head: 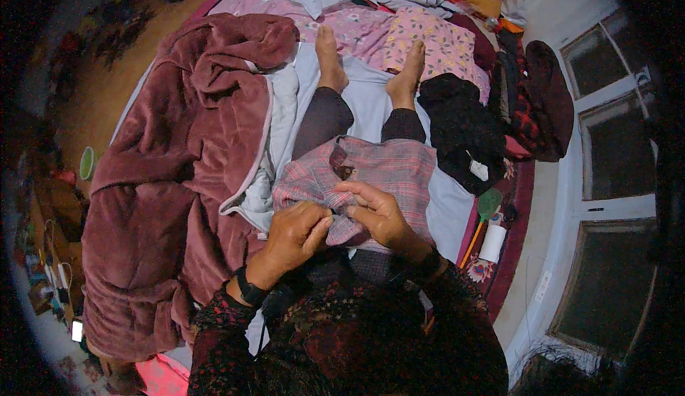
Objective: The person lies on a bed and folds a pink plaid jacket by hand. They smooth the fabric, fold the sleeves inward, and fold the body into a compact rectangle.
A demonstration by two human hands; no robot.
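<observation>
A grey and pink plaid cloth garment (pixel 398 168) lies across my lap, over dark trousers. My left hand (pixel 299 230) pinches a fold of it near its lower edge, and something small and dark shows at the fingertips, too small to name. My right hand (pixel 380 211) is close beside on the right, its thumb and index finger at the same gathered fabric. Whether a needle or thread is between the hands cannot be told. A dark opening in the garment shows just above my fingers.
A brown-pink plush blanket (pixel 155 214) covers the left side of the bed. Black clothing (pixel 460 123) lies to the right of my legs. Near the right edge are a green fly swatter (pixel 488 204) and a white roll (pixel 492 243). A pink floral pillow (pixel 433 45) lies beyond my feet.
</observation>
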